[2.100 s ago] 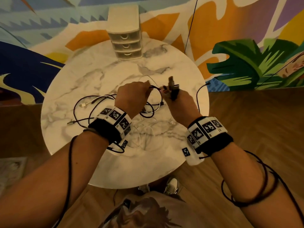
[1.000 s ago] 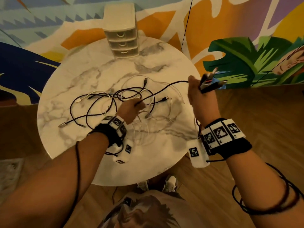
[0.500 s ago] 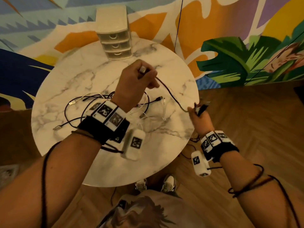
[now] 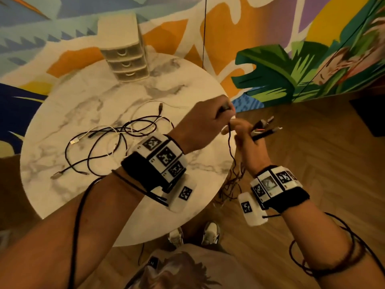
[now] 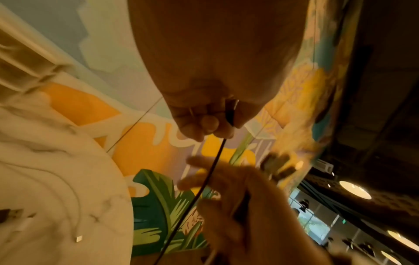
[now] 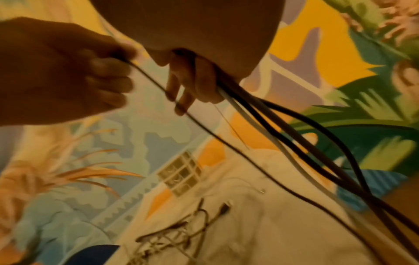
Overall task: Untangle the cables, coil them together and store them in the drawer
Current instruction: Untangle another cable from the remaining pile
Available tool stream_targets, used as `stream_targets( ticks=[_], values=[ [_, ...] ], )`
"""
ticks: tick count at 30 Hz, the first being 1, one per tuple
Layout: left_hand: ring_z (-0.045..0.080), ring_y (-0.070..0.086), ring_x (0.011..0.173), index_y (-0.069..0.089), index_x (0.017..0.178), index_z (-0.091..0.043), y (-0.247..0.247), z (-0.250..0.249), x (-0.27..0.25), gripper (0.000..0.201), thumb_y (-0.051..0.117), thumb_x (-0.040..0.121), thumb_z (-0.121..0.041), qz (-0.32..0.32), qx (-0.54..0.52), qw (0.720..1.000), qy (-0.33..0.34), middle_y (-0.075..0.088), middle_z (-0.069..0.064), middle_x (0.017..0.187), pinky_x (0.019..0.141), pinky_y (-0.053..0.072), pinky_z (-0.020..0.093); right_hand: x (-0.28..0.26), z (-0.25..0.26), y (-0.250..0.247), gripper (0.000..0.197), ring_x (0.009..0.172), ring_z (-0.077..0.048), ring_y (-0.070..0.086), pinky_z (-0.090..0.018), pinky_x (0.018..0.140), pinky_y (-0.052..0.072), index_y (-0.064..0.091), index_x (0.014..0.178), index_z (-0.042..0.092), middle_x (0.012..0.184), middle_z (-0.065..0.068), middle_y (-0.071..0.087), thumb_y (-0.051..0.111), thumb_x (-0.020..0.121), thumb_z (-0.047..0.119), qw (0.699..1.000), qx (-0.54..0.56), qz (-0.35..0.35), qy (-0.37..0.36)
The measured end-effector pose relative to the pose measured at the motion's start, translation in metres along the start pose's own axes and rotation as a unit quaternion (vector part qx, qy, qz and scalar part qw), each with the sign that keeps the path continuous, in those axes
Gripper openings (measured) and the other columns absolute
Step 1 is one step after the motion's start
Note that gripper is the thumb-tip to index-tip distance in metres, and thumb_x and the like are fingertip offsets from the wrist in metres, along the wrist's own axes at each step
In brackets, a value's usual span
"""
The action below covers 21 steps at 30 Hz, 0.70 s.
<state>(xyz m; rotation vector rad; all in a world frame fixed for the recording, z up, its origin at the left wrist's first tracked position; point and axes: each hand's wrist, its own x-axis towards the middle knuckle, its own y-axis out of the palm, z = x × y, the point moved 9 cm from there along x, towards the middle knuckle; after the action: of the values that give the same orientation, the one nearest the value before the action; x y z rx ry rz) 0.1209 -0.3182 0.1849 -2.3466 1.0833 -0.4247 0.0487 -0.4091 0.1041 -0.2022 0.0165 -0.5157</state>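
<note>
A tangle of black and white cables (image 4: 116,140) lies on the round marble table (image 4: 100,205). My left hand (image 4: 208,122) pinches the plug end of a thin black cable (image 5: 212,170) at the table's right edge; the cable hangs down past the rim. Just right of it, my right hand (image 4: 243,132) grips a bundle of cable ends (image 4: 263,128) whose plugs stick out to the right. In the right wrist view the bundle (image 6: 272,114) trails down from my curled fingers (image 6: 195,80), and the thin black cable (image 6: 204,129) crosses them.
A small cream three-drawer unit (image 4: 125,51), drawers closed, stands at the table's far edge against a painted wall. Loose plug ends (image 4: 73,142) lie at the left of the tangle. Wooden floor and my shoes (image 4: 210,232) are below the near rim.
My left hand has carried the black cable's end from above the table's middle rightwards to my right hand. My right hand has risen, and the bundle's plugs show again.
</note>
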Motion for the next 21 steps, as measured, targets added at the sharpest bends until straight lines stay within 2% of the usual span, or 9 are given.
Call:
stream_targets(
  ticks=[2,4,6,8,12,14,17,19,21],
  values=[
    [0.008,0.054,0.056,0.059,0.094,-0.009,0.011,-0.008,0.001,0.012,0.048,0.094,-0.015,0.024,-0.009,1.0,0.012,0.057,-0.006,0.066,0.06,0.045,0.028,-0.001,0.019,0.014,0.039,0.064,-0.001,0.051,-0.024,0.068,0.04,0.065,0.071,0.032,0.066,0.014,0.061,0.039,0.099,0.023,0.998,0.045,0.03,0.012],
    [0.003,0.055,0.055,0.059,0.095,-0.009,0.014,-0.016,0.001,0.013,0.048,0.094,-0.014,0.036,-0.016,0.999,0.027,0.061,-0.002,0.073,0.059,0.049,0.029,-0.002,0.027,0.016,0.029,0.054,0.0,0.048,-0.021,0.06,0.038,0.06,0.073,0.03,0.06,0.007,0.058,0.043,0.094,0.018,0.998,0.051,0.041,-0.004],
    [0.002,0.058,0.056,0.06,0.098,-0.009,0.017,-0.024,0.0,0.015,0.046,0.094,-0.013,0.043,-0.023,0.998,0.042,0.065,0.004,0.083,0.057,0.052,0.03,-0.003,0.031,0.014,0.02,0.046,-0.002,0.044,-0.017,0.051,0.034,0.055,0.07,0.019,0.054,0.002,0.054,0.045,0.086,0.017,0.998,0.032,0.05,-0.004],
    [0.006,0.06,0.057,0.06,0.101,-0.009,0.019,-0.03,-0.005,0.016,0.045,0.094,-0.012,0.05,-0.031,0.997,0.047,0.066,0.007,0.088,0.054,0.053,0.031,-0.005,0.028,0.013,0.027,0.043,-0.003,0.045,-0.017,0.049,0.034,0.051,0.059,0.015,0.05,0.001,0.052,0.044,0.086,0.018,0.999,0.001,0.052,0.007],
    [0.009,0.059,0.055,0.058,0.106,-0.008,0.026,-0.031,-0.015,0.019,0.043,0.094,-0.008,0.056,-0.052,0.996,0.046,0.063,0.001,0.083,0.051,0.05,0.027,-0.009,0.024,0.014,0.043,0.04,-0.003,0.045,-0.017,0.044,0.036,0.048,0.055,0.012,0.043,0.005,0.05,0.039,0.095,-0.001,0.999,0.001,0.047,0.027],
    [0.006,0.056,0.066,0.058,0.112,-0.011,0.027,-0.029,-0.019,0.026,0.043,0.091,-0.015,0.043,-0.03,0.997,0.061,0.057,-0.006,0.085,0.063,0.048,0.025,-0.011,0.016,0.013,0.041,0.042,-0.005,0.044,-0.02,0.043,0.036,0.049,0.059,0.012,0.047,0.005,0.05,0.037,0.097,0.001,0.997,0.004,0.047,0.053],
    [0.01,0.045,0.092,0.053,0.123,-0.017,0.026,-0.019,-0.024,0.044,0.044,0.087,-0.04,0.009,0.046,0.995,0.091,0.049,-0.005,0.1,0.084,0.043,0.033,-0.015,0.01,0.008,0.025,0.056,0.0,0.048,-0.01,0.052,0.042,0.055,0.079,0.01,0.065,0.008,0.047,0.039,0.097,0.002,0.995,-0.042,0.043,0.076],
    [0.014,0.044,0.104,0.046,0.132,-0.018,0.023,-0.014,-0.028,0.055,0.047,0.085,-0.048,-0.019,0.047,0.993,0.103,0.049,0.0,0.113,0.091,0.043,0.038,-0.014,0.011,0.011,0.02,0.063,0.001,0.053,-0.013,0.059,0.042,0.057,0.085,0.005,0.07,0.002,0.053,0.041,0.095,-0.001,0.994,-0.073,0.074,0.046],
    [0.018,0.046,0.107,0.042,0.136,-0.014,0.021,-0.024,-0.031,0.059,0.051,0.086,-0.045,-0.049,0.052,0.987,0.141,0.05,0.003,0.119,0.091,0.043,0.04,-0.014,0.007,0.015,0.019,0.066,-0.004,0.054,-0.02,0.062,0.045,0.057,0.088,0.006,0.077,-0.007,0.056,0.04,0.096,0.0,0.992,-0.065,0.094,0.057]
  ],
)
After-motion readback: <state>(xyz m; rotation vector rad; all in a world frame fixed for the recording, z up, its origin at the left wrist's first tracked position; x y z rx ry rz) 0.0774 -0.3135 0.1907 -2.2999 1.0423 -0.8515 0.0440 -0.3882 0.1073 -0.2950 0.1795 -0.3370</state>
